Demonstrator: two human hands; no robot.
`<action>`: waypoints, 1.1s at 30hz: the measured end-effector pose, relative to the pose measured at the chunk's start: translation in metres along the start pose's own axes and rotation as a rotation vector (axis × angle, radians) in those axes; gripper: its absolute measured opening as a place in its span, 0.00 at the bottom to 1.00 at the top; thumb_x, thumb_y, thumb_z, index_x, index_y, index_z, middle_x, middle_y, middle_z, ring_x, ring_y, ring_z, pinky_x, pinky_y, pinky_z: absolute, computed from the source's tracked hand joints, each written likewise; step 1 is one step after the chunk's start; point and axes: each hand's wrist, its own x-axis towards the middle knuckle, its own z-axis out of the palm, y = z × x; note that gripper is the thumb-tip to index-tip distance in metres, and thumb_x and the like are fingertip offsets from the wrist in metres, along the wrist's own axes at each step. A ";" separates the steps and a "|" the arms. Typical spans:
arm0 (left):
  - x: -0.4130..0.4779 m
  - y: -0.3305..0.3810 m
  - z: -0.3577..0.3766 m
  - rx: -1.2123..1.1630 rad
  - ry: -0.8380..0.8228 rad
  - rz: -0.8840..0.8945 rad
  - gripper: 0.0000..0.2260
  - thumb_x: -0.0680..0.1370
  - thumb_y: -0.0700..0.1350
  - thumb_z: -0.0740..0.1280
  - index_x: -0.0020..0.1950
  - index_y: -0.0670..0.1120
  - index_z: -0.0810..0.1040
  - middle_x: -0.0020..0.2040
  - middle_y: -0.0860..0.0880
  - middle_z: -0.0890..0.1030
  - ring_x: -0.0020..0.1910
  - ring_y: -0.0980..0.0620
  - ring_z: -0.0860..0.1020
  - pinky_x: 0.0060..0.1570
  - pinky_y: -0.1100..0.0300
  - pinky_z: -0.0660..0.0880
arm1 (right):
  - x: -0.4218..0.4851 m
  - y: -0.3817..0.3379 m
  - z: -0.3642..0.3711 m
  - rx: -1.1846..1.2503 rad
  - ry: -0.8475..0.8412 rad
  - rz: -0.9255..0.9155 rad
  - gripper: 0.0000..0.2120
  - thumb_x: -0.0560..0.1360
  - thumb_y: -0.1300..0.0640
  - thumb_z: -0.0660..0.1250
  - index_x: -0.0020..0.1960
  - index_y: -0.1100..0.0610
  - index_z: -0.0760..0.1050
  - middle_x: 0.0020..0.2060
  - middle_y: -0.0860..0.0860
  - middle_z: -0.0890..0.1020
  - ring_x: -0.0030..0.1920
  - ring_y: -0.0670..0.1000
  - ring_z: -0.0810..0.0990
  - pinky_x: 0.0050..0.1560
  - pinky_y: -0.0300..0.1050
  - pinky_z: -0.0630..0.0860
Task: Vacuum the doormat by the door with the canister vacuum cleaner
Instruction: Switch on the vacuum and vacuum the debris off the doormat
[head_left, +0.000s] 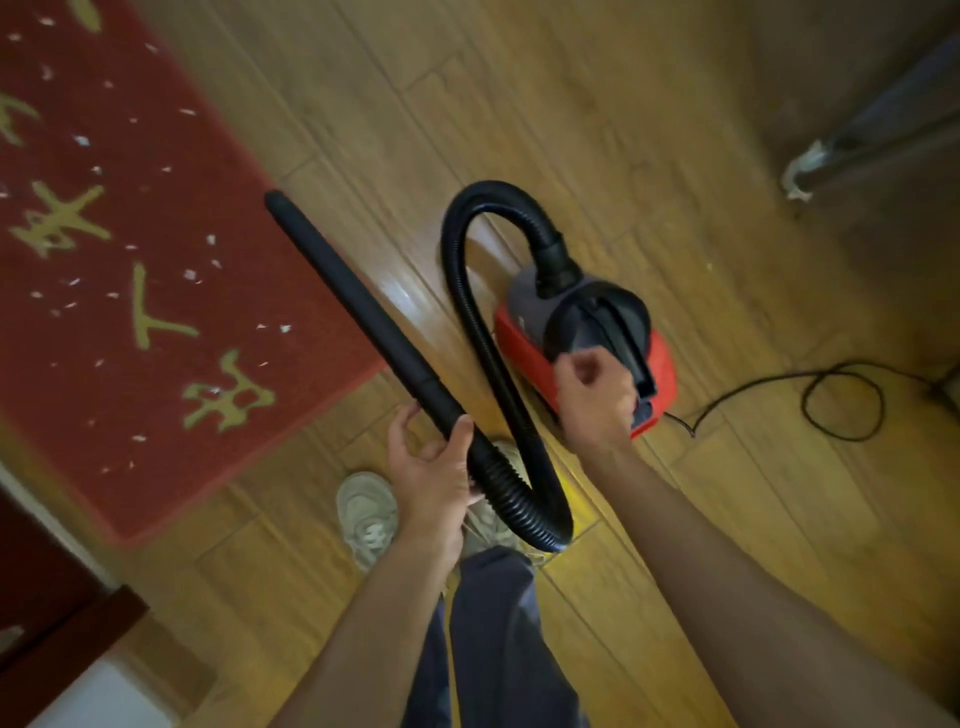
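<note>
Two hands busy: our left hand (434, 467) grips the wand (353, 301), its tip aimed at the doormat (156, 291) just beyond; our right hand (597, 395), loosely curled, rests on the vacuum (587, 332).

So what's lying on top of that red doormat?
White scraps are scattered across the red doormat, among its gold characters. The wand hides none of it; its tip is beside the mat's edge.

Warm, dim indoor light. A bright glare streak lies on the wooden floor (410, 296) just beyond the left hand (434, 470) gripping the wand (358, 306). The right hand (595, 395) is motion-blurred. Far from both hands, corners darken, soften, and bend with wide-angle distortion.
</note>
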 end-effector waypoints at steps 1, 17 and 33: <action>-0.001 -0.002 0.004 0.012 -0.009 0.000 0.22 0.77 0.39 0.72 0.67 0.53 0.71 0.33 0.49 0.80 0.30 0.54 0.80 0.36 0.47 0.82 | 0.001 0.019 -0.012 0.021 0.049 0.101 0.04 0.73 0.56 0.68 0.40 0.54 0.79 0.35 0.49 0.82 0.39 0.50 0.81 0.46 0.46 0.78; 0.008 -0.021 0.019 0.056 0.024 -0.039 0.24 0.78 0.41 0.71 0.70 0.56 0.69 0.32 0.55 0.83 0.37 0.53 0.81 0.26 0.58 0.79 | 0.041 0.095 -0.019 0.316 -0.085 0.604 0.34 0.68 0.47 0.78 0.68 0.60 0.71 0.58 0.51 0.78 0.62 0.54 0.75 0.62 0.47 0.69; 0.024 -0.028 0.033 0.091 0.050 -0.077 0.25 0.78 0.42 0.71 0.71 0.56 0.68 0.29 0.56 0.82 0.31 0.57 0.82 0.28 0.57 0.80 | 0.059 0.084 0.013 -0.024 0.004 0.707 0.42 0.71 0.44 0.75 0.72 0.67 0.61 0.74 0.58 0.56 0.73 0.62 0.59 0.73 0.60 0.62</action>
